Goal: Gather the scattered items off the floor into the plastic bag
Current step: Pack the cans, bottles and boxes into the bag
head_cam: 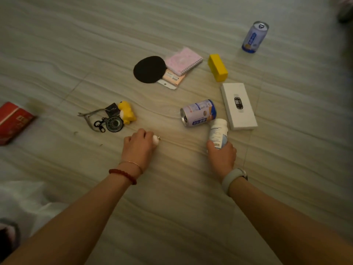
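Observation:
My right hand (221,155) grips the base of a white pill bottle (218,131), tilted just off the tiled floor. My left hand (138,145) is closed over a small white object (155,140) at floor level. Beyond my hands lie a tipped can (198,112), a white box (237,106), a yellow block (217,67), a black paddle (150,69), a pink notebook (183,60) and a yellow toy (127,112) beside keys and clippers (107,119). A second can (255,37) stands far right. The white plastic bag (24,201) lies at lower left.
A red box (13,121) rests at the left edge. A dark shoe shape (345,12) shows at the top right corner. Pale striped floor tiles (172,207) stretch under my forearms.

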Available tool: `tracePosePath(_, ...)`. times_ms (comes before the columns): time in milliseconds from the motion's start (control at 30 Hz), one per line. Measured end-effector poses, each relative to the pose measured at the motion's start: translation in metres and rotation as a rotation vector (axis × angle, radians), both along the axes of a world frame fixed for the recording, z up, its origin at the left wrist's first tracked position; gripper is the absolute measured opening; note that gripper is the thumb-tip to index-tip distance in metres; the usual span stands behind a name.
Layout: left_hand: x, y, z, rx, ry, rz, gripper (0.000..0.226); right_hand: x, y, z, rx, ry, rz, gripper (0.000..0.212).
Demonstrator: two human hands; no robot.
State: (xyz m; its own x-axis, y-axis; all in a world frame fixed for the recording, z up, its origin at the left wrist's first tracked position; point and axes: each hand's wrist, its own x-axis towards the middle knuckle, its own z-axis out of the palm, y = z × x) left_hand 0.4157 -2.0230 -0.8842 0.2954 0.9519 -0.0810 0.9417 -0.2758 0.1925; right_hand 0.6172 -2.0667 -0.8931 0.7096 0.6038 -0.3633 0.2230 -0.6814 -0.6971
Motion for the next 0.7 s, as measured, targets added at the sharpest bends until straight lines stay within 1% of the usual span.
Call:
tracePosePath(67, -0.01, -0.014, 0.013, 0.012, -0.192, 0.069, 0.031, -0.011, -0.008, 0.008, 0.113, 0.07, -0.025, 0.034)
tracePosePath(100, -0.015, -0.025, 0.025, 0.043, -0.277, 0.07, 0.032, -0.019, -0.014, 0.014, 0.167, 0.106, -0.007, 0.023)
tracePosePath(133, -0.022, -0.034, 0.036, 0.075, -0.342, 0.067, 0.032, -0.03, -0.02, 0.022, 0.209, 0.144, 0.029, 0.017)
tracePosePath(200, -0.04, -0.054, 0.057, 0.106, -0.393, 0.042, 0.032, -0.055, -0.032, 0.039, 0.285, 0.231, 0.142, 0.021)
tracePosePath(267, -0.062, -0.075, 0.081, 0.121, -0.393, 0.043, 0.033, -0.084, -0.044, 0.056, 0.34, 0.274, 0.306, 0.025)
tracePosePath(367, -0.101, -0.11, 0.115, 0.124, -0.4, 0.117, 0.039, -0.13, -0.06, 0.079, 0.356, 0.296, 0.563, 0.027)
tracePosePath(433, -0.129, -0.134, 0.135, 0.159, -0.391, 0.199, 0.042, -0.159, -0.072, 0.093, 0.357, 0.317, 0.704, 0.028)
tracePosePath(500, -0.161, -0.158, 0.146, 0.168, -0.374, 0.322, 0.037, -0.182, -0.084, 0.105, 0.364, 0.314, 0.826, 0.03)
tracePosePath(567, -0.19, -0.181, 0.15, 0.149, -0.3, 0.412, 0.036, -0.202, -0.094, 0.115, 0.376, 0.283, 0.94, 0.03)
tracePosePath(700, -0.232, -0.22, 0.134, 0.08, -0.087, 0.499, 0.047, -0.236, -0.107, 0.127, 0.382, 0.201, 1.135, 0.031)
